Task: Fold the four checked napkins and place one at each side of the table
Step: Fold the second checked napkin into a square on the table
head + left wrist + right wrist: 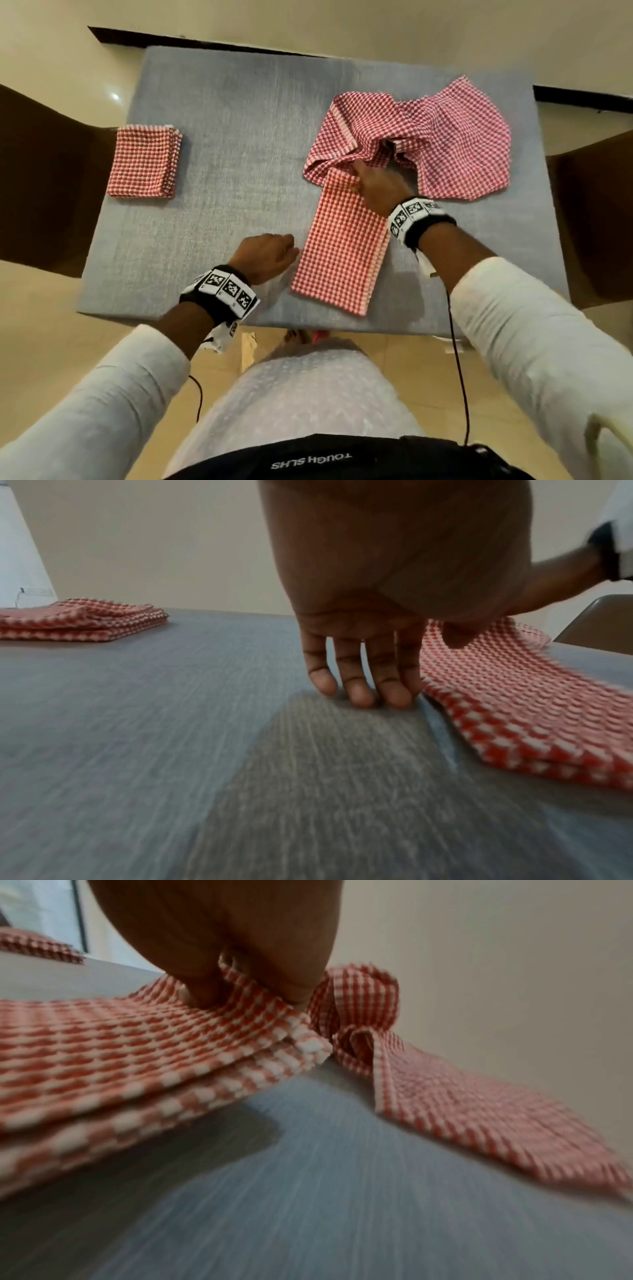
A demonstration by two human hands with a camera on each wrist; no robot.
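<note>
head cam overhead; wrist cams low, sharing table (239,144)

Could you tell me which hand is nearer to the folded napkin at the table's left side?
Left. The left hand rests on the table, apart from that napkin; the right hand is farther away, gripping the half-folded napkin.

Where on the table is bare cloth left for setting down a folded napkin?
Free: the far strip beyond the folded napkin and the middle between it and the half-folded napkin. Crowded: the right side, where the unfolded pile meets the right hand.
</note>
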